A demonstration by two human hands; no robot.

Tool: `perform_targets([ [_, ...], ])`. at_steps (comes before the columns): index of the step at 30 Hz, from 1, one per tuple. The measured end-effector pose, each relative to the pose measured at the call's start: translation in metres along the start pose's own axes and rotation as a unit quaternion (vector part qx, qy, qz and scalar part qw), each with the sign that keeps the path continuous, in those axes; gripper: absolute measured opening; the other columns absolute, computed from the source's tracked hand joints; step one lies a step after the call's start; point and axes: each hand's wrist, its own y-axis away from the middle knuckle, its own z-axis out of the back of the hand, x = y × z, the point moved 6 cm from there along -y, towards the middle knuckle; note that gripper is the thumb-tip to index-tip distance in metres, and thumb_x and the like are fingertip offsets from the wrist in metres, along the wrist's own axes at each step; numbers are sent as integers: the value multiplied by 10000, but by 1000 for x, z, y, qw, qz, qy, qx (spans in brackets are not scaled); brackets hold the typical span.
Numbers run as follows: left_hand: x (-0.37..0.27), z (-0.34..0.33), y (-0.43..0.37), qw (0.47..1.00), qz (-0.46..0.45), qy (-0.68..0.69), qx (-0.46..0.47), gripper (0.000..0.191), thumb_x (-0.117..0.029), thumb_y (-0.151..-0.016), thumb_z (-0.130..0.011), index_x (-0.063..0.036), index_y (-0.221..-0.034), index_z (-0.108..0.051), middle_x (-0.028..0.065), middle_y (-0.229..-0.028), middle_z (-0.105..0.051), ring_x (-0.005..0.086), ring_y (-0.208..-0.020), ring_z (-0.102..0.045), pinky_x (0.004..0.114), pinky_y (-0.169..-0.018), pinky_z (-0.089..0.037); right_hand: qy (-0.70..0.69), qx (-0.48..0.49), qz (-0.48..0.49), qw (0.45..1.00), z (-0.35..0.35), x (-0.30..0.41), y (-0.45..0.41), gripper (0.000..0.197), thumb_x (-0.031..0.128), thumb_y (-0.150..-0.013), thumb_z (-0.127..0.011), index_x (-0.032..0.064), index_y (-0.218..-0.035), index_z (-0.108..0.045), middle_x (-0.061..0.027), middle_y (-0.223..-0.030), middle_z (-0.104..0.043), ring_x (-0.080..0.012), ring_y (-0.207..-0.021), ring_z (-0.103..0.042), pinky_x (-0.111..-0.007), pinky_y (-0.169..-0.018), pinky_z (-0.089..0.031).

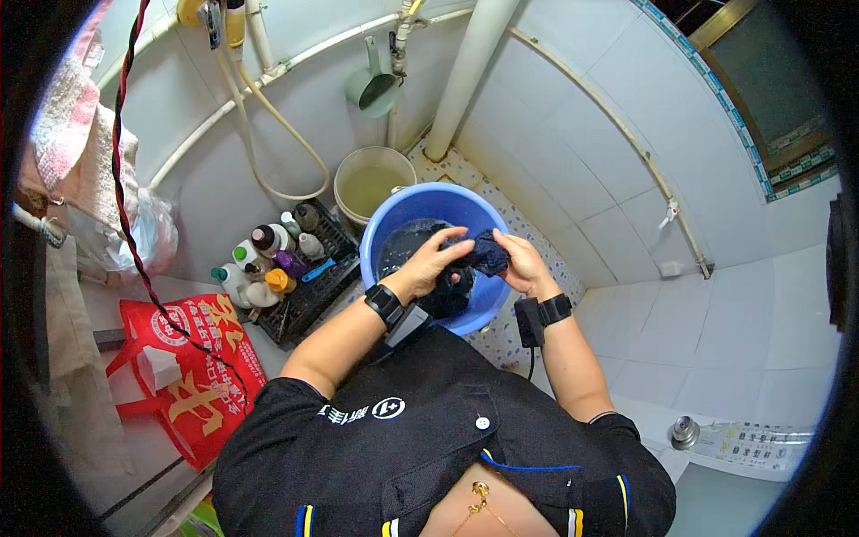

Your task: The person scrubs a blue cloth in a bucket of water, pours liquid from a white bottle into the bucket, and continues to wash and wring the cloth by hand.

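Note:
A bunched dark cloth (490, 254) is held between my two hands above a blue plastic basin (376, 231). My left hand (433, 262) grips its left side, the thumb and fingers partly around it. On the right edge of the cloth, my right hand (522, 263) pinches a fold with thumb and fingertips. Part of the dark fabric hangs down into the basin, and where it ends is hidden. Dark water (402, 248) with a few bubbles shows at the basin's left side. Both wrists wear black straps.
Behind the basin stands a white bucket (369, 158) of cloudy yellowish liquid. To the left, a black plastic crate (345, 252) holds several bottles. A red bag (201, 376) with writing lies further left. A green ladle (373, 84) hangs on the tiled wall beside a hose (288, 131).

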Motion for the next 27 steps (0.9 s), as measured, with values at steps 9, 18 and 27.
perform_targets([
  [9, -2, 4, -1, 999, 20, 44, 15, 132, -173, -821, -532, -73, -907, -538, 11, -780, -542, 81, -642, -509, 210, -475, -416, 7, 22, 37, 999, 6, 1, -2, 153, 149, -827, -545, 20, -904, -574, -61, -849, -595, -141, -753, -567, -270, -693, -458],
  [18, 1, 9, 5, 981, 40, 180, 55, 187, -174, -860, -456, -61, -1002, -499, 72, -978, -552, 178, -825, -563, 247, -568, -437, 7, 1, 69, 998, 17, 1, 14, 135, 93, -829, -507, 55, -955, -538, -44, -887, -560, -149, -796, -554, -303, -716, -452],
  [27, 7, 3, 5, 985, 30, 158, 67, 213, -238, -878, -456, -84, -1019, -497, 34, -925, -563, 139, -780, -555, 244, -567, -436, 313, -47, 172, 933, -30, 10, 29, 182, 172, -782, -605, 1, -841, -612, -32, -776, -607, -89, -729, -536, -214, -673, -420],
])
